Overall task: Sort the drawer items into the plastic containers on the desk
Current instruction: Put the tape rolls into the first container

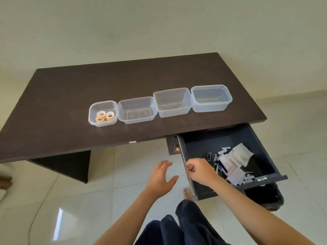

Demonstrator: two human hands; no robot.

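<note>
Dark desk (70, 96) — right hand (200, 171) gripping the open drawer (212, 144) edge, left hand (161, 176) spread.

Glossy pale floor tiles (74, 200) beneath plain wall (159, 23).

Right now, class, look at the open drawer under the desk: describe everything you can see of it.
The drawer is dark, almost black, seemingly laminated board, with a pale metal runner along its near side. It is pulled far out from under the right end of the desk. Its rear half looks bare; the front holds a jumble of paper slips, pens, what looks like scissors and small items too blurred to name. The right hand closes over its side edge; the left hand hovers open, apart from it.
</note>
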